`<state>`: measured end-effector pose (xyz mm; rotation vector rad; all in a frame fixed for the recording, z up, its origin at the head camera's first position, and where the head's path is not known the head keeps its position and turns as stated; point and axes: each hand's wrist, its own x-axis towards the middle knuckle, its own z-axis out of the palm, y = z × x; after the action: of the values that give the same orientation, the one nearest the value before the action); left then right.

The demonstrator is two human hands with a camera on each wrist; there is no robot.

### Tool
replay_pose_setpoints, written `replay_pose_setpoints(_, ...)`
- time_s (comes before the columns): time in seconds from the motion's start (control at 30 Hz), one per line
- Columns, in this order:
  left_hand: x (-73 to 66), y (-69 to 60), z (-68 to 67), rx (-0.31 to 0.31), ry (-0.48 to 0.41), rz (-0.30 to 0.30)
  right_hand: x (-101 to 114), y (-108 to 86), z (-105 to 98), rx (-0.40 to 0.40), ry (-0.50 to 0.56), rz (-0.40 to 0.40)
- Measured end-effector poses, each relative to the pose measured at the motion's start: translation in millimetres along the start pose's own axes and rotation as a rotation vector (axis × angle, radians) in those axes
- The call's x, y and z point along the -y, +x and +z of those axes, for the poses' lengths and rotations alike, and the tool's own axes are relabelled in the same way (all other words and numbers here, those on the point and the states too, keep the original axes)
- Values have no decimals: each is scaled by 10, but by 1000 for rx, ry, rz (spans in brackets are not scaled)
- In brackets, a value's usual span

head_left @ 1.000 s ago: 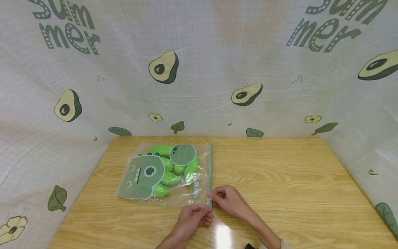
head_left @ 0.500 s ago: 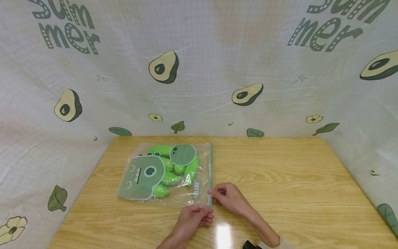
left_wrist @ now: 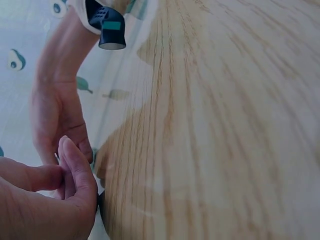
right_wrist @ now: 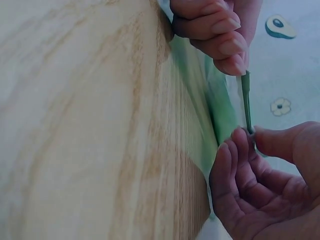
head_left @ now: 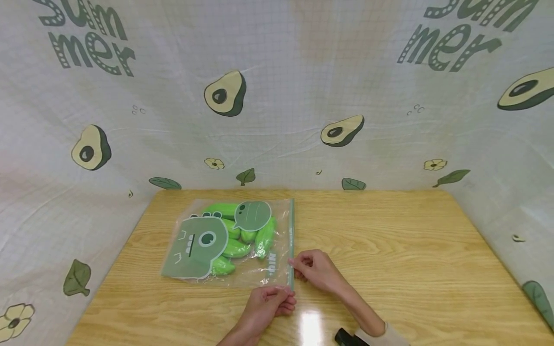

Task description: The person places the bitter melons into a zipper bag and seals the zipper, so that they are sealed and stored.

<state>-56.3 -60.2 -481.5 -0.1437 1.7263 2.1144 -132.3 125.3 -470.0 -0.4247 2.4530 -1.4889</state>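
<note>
A clear zip bag (head_left: 253, 216) with a green monster print lies flat on the table, its green zip edge (head_left: 291, 230) towards the right. Several bright green, long vegetable-like pieces (head_left: 237, 248) show through the plastic. My left hand (head_left: 268, 305) pinches the near corner of the bag between thumb and fingers. Just beyond it, my right hand (head_left: 318, 271) pinches the zip strip between thumb and index finger. In the right wrist view a short stretch of green strip (right_wrist: 246, 100) runs between the left hand (right_wrist: 215, 30) and the right hand (right_wrist: 280, 180).
The wooden tabletop (head_left: 389, 240) stretches to the right of the bag. A pale cloth with avocado prints (head_left: 277, 96) hangs behind the table and along both sides. A dark wrist device (head_left: 346, 338) sits at the right sleeve.
My right hand has slid a little way along the zip edge, away from me. The left hand stays at the near corner, and the bag lies in the same place.
</note>
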Motion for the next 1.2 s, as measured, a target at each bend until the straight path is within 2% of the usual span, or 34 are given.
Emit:
replay_pose_setpoints(0.37,32,12,-24,3,15,1,-3,54,-19,3,31,2)
replay_pose_setpoints(0.73,18,8,-23,3,17,-4,13,141,-49,-30,46,3)
replay_pose_setpoints(1.2,8,4,-12,1,-13,-5,-9,258,-78,-57,33,7)
